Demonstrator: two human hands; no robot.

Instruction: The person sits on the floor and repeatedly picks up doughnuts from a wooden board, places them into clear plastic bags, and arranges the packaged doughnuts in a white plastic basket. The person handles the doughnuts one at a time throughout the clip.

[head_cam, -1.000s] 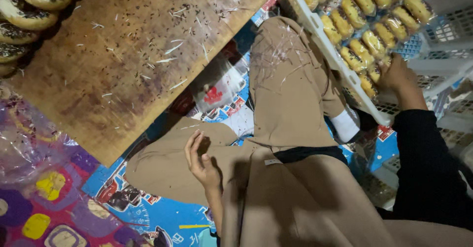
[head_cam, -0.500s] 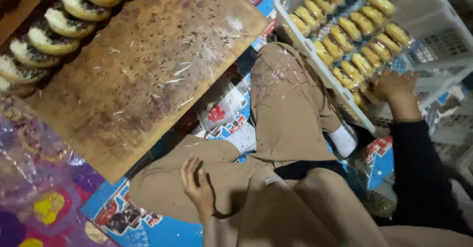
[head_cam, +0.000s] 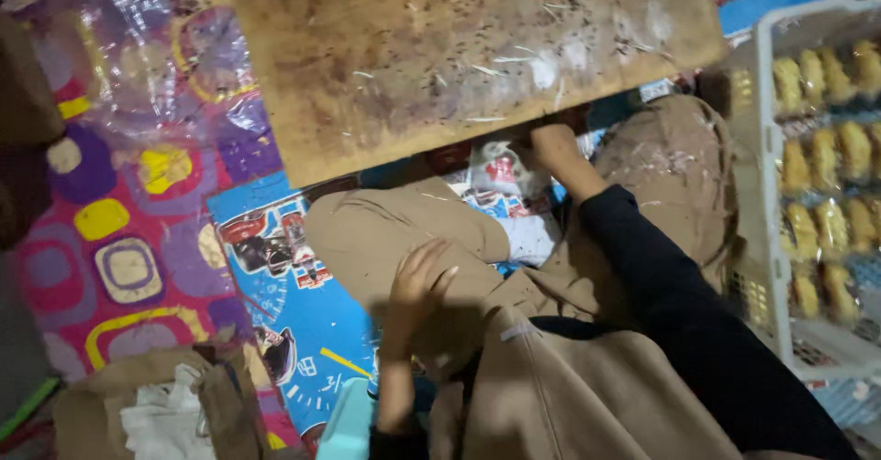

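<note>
I sit cross-legged in tan trousers (head_cam: 404,231) on a colourful play mat (head_cam: 294,286). My right hand (head_cam: 551,144), in a black sleeve, reaches to the near edge of a worn wooden board (head_cam: 459,56) strewn with crumbs and shreds. Its fingers are hidden at the board's edge, just above a crumpled white and red plastic wrapper (head_cam: 500,171). On my left knee rests my left hand (head_cam: 418,281), fingers spread and holding nothing.
A white plastic crate (head_cam: 766,240) at the right holds rows of wrapped yellow pastries (head_cam: 826,148). Clear plastic sheeting (head_cam: 156,56) covers the mat at the upper left. A brown bag with white cloth (head_cam: 156,414) lies at the lower left.
My right hand has left the crate of pastries and come across to the near edge of the board. The view has swung left. My left hand stays on my leg.
</note>
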